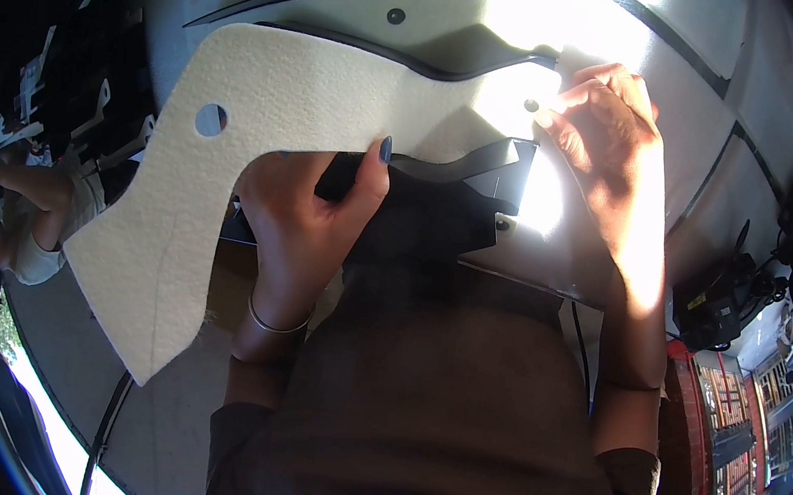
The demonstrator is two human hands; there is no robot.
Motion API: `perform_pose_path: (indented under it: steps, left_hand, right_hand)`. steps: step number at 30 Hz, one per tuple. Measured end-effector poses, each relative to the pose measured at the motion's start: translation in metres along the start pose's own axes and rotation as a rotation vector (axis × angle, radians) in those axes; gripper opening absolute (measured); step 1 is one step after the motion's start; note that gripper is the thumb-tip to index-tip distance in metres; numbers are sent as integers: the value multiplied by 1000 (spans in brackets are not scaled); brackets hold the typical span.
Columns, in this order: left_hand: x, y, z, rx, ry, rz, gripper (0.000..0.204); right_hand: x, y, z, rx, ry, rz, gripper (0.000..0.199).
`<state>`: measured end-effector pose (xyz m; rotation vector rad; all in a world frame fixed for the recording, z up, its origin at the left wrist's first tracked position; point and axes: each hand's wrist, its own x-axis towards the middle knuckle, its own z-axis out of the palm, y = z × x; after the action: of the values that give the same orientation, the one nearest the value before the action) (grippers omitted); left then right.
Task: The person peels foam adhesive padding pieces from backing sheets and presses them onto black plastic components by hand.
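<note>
A large cream felt panel [269, 83], bent like a boomerang, is held up in front of me. It has a big round hole toward its left part and a small hole at its narrow right end. My left hand [310, 201] grips its lower edge from below, thumb on the face and the other fingers hidden behind. At the narrow end, my right hand [613, 125] pinches the panel by the small hole with thumb and forefinger, in bright sunlight. Dark curved trim [466, 166] shows along the panel's edges; whether it is attached cannot be told.
On the light worktable [645, 42] behind the panel lies another pale piece [343, 9] with a dark curved edge and a dark round spot. A black device with cables [720, 303] is at right, above red shelving [690, 419]. Another person [37, 213] is at far left.
</note>
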<state>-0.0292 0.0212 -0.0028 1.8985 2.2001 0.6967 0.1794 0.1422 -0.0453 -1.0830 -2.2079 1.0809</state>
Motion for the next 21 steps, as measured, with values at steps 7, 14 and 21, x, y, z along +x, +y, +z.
perform_pose_path:
  steps: [7, 14, 21]
  left_hand:
    - [-3, 4, -5, -130, -32, -89, 9]
    - [-5, 11, -10, -225, -131, -187, 15]
    - [-5, 15, -9, -282, -145, -270, 16]
  right_hand:
    - [-4, 3, 0, 123, 32, 58, 14]
    - [-4, 3, -3, 82, -32, 54, 15]
    - [-1, -1, -5, 9, -38, 32, 15]
